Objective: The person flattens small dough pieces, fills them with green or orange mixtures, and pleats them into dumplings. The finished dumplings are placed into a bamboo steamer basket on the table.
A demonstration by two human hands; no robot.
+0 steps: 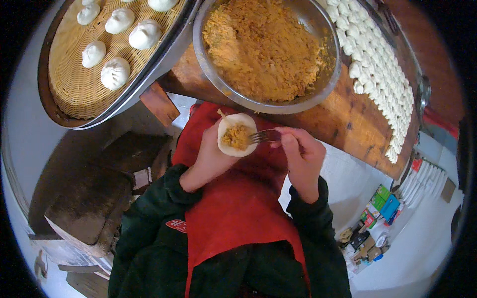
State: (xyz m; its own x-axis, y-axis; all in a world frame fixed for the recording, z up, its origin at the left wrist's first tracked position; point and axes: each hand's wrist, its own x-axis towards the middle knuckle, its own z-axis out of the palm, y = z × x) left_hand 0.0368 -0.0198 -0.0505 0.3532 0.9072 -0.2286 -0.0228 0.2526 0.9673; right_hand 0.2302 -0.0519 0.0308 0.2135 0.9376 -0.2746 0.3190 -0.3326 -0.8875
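Observation:
My left hand (210, 154) holds up a round dough wrapper (227, 149) with a mound of orange-brown filling (237, 137) at its centre. A short pale stick-like piece, perhaps dough, pokes out at the wrapper's upper left. In my right hand (303, 156) is a metal fork (265, 136), its tines at the right edge of the filling. Just beyond my hands stands a large metal bowl (268, 108) of the same-looking filling (261, 52). Shaped buns (115, 73) sit apart on a round woven steamer mat (70, 89) at upper left.
Many small pieces of white dough (376, 78) lie in rows on the wooden table (357, 130) to the right. The steamer's metal rim (130, 95) overhangs near a wooden bar (160, 104). Boxes and packages (382, 203) are at the lower right.

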